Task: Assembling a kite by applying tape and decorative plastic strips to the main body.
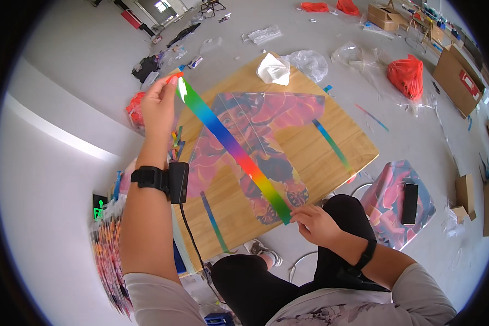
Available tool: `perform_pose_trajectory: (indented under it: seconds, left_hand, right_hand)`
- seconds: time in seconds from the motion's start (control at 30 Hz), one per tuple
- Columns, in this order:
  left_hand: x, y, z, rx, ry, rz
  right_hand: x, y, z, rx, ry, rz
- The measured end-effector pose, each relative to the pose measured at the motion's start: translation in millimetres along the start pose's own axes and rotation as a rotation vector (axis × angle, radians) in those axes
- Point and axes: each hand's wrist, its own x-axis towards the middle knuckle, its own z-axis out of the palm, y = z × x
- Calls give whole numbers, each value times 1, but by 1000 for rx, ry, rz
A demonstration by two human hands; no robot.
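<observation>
A rainbow-coloured ribbon is stretched slantwise over a wooden table. Its upper end is pinched in the fingers of my left hand, near the table's far left corner. At the lower end, my right hand grips the other tip by the table's near edge. Beneath the ribbon lies a thin printed sheet, kite-like, with a colourful figure and fine straight lines across it. Two narrow blue-green strips, a left strip and a right strip, lie on the wood beside it.
A crumpled white paper sits at the table's far edge. Right of the table, a dark phone rests on a stool with a printed cover. Red plastic bags, clear plastic and cardboard boxes lie on the floor. A black cable hangs from my left wrist.
</observation>
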Motion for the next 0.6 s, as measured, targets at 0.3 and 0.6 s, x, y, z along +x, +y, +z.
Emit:
perform_pose_trajectory:
  seconds: [0.3, 0.6]
  left_hand:
    - [17, -27, 15, -39, 28, 53]
    - [-20, -37, 32, -36, 48, -7]
  right_hand:
    - [4, 2, 14, -184, -131, -39]
    - [4, 4, 23, -280, -203, -28]
